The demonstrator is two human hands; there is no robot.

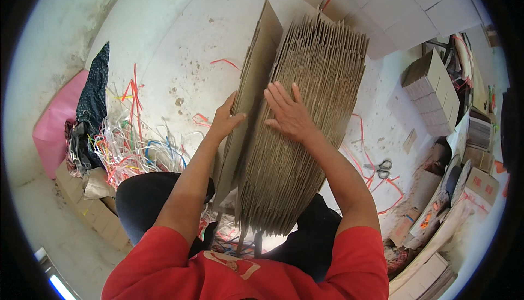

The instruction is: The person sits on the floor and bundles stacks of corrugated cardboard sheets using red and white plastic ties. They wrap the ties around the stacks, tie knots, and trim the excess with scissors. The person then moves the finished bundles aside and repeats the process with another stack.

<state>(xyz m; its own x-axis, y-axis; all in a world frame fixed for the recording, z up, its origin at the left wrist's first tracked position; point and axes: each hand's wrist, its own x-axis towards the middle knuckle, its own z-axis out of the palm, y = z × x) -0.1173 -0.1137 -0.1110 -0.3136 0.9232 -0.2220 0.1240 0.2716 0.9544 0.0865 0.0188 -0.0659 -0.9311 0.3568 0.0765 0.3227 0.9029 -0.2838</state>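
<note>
A thick stack of folded brown cardboard sheets [305, 76] stands on edge between my knees, its many ragged edges facing up. A thinner bundle of cardboard sheets [261, 46] leans apart from it on the left, with a dark gap between the two. My left hand [224, 121] is on the outer edge of the thinner bundle, thumb over the face and fingers partly hidden behind it. Flat across the top edges of the thick stack lies my right hand [289, 113], fingers stretched and thumb apart, holding nothing.
Tangled plastic strapping [136, 153] lies left, beside a pink sheet [54, 125] and dark cloth [93, 98]. Scissors [380, 168] and red straps [360, 131] are on the floor to the right. Stacked cardboard [434, 93] stands farther right, and a pale tiled block [404, 8] behind.
</note>
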